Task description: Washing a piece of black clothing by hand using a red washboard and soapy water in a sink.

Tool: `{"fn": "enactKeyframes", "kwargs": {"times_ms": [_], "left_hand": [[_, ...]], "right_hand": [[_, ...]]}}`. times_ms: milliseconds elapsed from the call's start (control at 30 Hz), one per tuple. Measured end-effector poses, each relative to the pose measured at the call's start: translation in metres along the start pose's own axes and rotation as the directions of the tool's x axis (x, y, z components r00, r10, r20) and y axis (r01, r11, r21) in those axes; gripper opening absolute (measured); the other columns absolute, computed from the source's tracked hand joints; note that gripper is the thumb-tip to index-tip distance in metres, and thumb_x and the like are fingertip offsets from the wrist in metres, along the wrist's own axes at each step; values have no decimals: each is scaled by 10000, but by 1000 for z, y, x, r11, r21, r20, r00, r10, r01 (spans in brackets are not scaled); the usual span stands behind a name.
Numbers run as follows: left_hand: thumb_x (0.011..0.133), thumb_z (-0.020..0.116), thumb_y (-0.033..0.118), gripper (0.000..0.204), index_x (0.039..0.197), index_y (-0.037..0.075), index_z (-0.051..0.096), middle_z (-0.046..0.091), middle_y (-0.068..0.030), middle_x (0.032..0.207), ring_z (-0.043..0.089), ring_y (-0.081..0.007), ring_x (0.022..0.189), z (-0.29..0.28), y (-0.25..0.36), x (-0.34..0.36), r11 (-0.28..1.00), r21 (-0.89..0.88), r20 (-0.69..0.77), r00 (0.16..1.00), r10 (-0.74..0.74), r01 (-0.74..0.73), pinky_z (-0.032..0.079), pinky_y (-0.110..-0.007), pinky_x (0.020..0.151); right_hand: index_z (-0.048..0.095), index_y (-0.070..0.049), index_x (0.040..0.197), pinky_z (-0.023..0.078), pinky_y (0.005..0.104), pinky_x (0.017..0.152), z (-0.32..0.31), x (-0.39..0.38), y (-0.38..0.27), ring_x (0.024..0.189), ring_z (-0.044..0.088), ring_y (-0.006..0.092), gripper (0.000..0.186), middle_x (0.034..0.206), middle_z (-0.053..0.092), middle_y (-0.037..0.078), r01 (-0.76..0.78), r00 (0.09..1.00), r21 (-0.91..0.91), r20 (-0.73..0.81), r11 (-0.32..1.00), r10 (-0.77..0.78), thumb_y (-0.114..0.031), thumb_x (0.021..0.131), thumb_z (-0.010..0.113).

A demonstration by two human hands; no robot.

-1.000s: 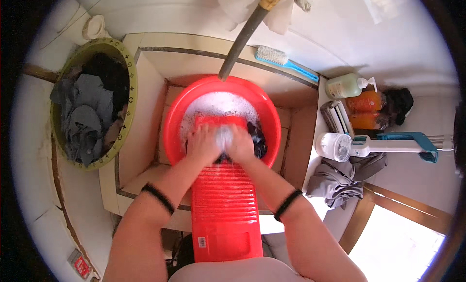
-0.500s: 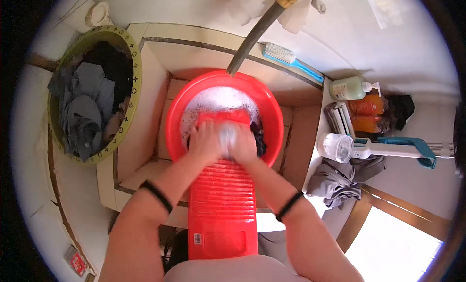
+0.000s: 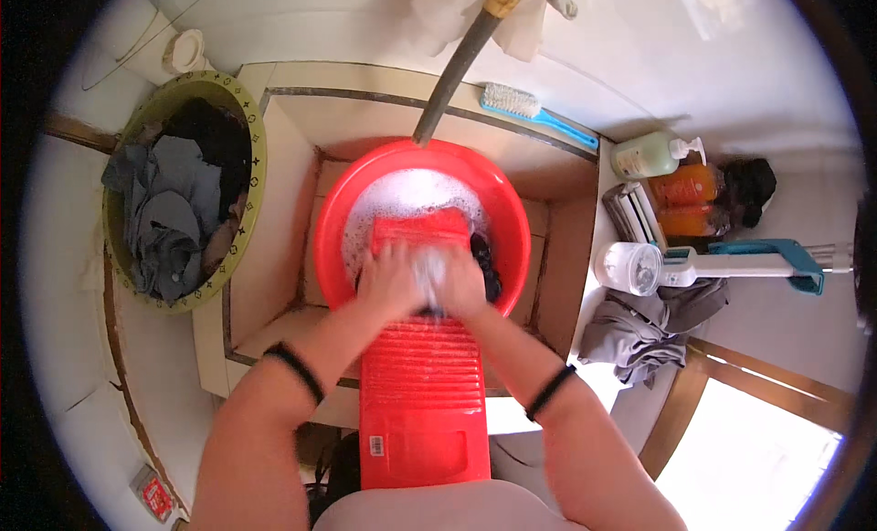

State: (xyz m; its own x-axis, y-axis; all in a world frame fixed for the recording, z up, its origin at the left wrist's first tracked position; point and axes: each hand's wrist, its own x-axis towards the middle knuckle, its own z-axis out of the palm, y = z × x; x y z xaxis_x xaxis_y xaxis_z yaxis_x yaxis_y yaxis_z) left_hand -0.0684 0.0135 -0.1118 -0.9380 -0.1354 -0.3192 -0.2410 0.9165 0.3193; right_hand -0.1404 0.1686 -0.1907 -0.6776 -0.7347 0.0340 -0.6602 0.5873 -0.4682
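Observation:
A red washboard slopes from my waist into a red basin of foamy water. On its upper ribs my left hand and my right hand are close together, smeared by motion. Both are closed on a soapy, grey-white cloth, bunched up between them; its shape is too blurred to make out. Dark, wet fabric lies in the basin beside my right hand. Black bands circle both my forearms.
The basin stands in a tiled sink, under a grey hose. On the left is a green tub of dark clothes. Along the right ledge are a scrub brush, a pump bottle, a white-lidded jar and a grey garment.
Both hands stay on the cloth and have shifted slightly toward me along the washboard. The whole view has tilted a little.

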Motion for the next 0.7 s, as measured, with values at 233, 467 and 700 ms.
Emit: {"fn": "enactKeyframes", "kwargs": {"times_ms": [233, 467, 700], "left_hand": [[829, 569, 322, 348, 1025, 35, 595, 641, -223, 971, 602, -394, 961, 14, -32, -8, 958, -282, 122, 989, 83, -46, 446, -550, 851], [782, 647, 420, 561, 1171, 28, 548, 544, -200, 1169, 491, -367, 1139, 6, -2, -51, 959, -141, -7, 968, 249, -248, 346, -562, 963], [879, 536, 340, 361, 1136, 90, 585, 590, -180, 1143, 497, -381, 1166, 16, -34, 40, 926, -366, 256, 967, 5, 92, 378, -583, 947]], "right_hand": [[611, -87, 1045, 482, 520, 825, -18, 15, -37, 1040, 590, 371, 376, 1178, 584, 179, -206, 901, 237, 424, 949, 89, -387, 823, 574], [642, -109, 972, 502, 458, 732, -82, -10, -58, 830, 659, 307, 364, 917, 676, 128, 54, 904, 14, 425, 998, -55, -389, 738, 637], [582, -171, 1143, 515, 515, 761, -5, 47, -29, 1019, 606, 334, 446, 1144, 614, 130, -323, 855, 42, 441, 945, 273, -503, 847, 537]]}}
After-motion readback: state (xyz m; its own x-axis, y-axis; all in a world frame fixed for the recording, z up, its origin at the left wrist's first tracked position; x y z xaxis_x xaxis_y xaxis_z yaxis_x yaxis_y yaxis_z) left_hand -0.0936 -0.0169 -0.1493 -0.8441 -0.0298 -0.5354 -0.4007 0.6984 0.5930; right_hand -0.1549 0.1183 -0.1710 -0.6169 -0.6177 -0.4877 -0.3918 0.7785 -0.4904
